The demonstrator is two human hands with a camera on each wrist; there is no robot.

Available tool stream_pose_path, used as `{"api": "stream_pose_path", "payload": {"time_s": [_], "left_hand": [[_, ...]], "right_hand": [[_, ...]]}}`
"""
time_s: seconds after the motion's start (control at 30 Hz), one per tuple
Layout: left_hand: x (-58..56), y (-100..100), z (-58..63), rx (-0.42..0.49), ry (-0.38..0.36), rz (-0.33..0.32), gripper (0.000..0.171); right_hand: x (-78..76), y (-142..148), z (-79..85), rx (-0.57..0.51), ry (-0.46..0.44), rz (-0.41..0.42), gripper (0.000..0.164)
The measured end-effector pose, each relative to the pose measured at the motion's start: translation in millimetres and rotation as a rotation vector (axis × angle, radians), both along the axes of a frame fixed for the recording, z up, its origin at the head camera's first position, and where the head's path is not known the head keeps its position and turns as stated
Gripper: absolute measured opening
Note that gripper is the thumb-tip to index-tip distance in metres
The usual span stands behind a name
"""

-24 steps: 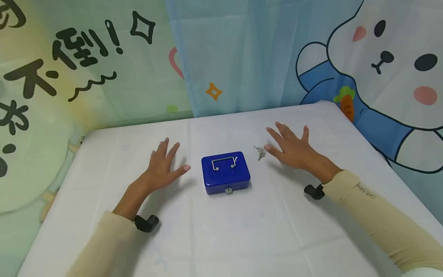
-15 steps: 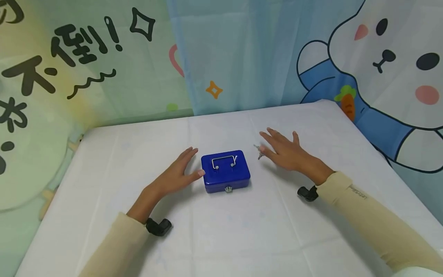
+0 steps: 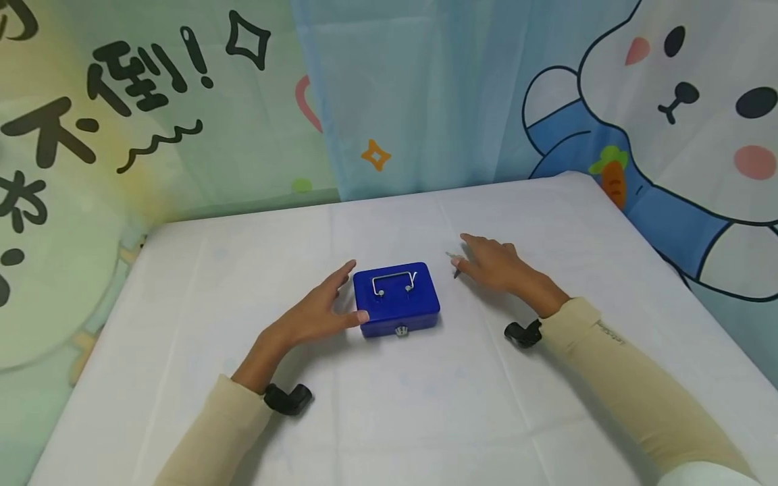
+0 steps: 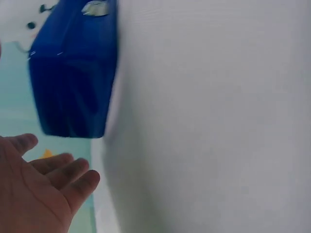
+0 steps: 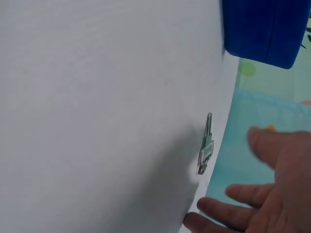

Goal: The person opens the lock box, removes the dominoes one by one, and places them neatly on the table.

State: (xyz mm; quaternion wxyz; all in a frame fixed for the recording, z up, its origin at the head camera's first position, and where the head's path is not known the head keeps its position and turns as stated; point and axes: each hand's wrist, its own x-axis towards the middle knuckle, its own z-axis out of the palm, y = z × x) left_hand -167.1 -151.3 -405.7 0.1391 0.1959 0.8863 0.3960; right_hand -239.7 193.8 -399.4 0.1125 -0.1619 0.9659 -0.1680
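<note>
A blue metal cash box (image 3: 398, 304) with a wire handle on its lid and a silver lock on its front stands on the white-covered table. At its left side is my left hand (image 3: 313, 312), fingers extended and thumb overlapping the box's front left corner in the head view. The left wrist view has that palm (image 4: 34, 189) beside the box's end wall. To the right of the box lie small silver keys (image 5: 206, 150). My right hand (image 3: 494, 264) hovers over them, partly hiding them in the head view, with thumb and fingers spread apart and nothing between them.
A white cloth (image 3: 389, 418) covers the table. Behind it hangs a printed curtain (image 3: 419, 101) with a cartoon rabbit and lettering. Black wrist cameras sit under both cuffs.
My left hand has moved right, up to the box's left side. My right hand has shifted left and lowered over the keys, its fingers bending downward. Box and keys have stayed put.
</note>
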Motion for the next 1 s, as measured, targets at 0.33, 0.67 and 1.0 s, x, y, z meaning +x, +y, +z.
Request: {"api": "stream_pose_path", "payload": {"time_s": [0.33, 0.67, 1.0], "left_hand": [[-6.0, -1, -0.3, 0.134, -0.008, -0.025, 0.105], [-4.2, 5, -1.9, 0.103, -0.074, -0.072, 0.119], [-6.8, 6, -3.5, -0.030, -0.021, -0.101, 0.119]], "right_hand": [[-8.7, -9, -1.4, -0.075, 0.050, -0.085, 0.031], [-14.6, -20, -1.7, 0.055, 0.010, -0.182, 0.029], [-10.7, -24, 3.7, 0.106, 0.003, -0.206, 0.018]]}}
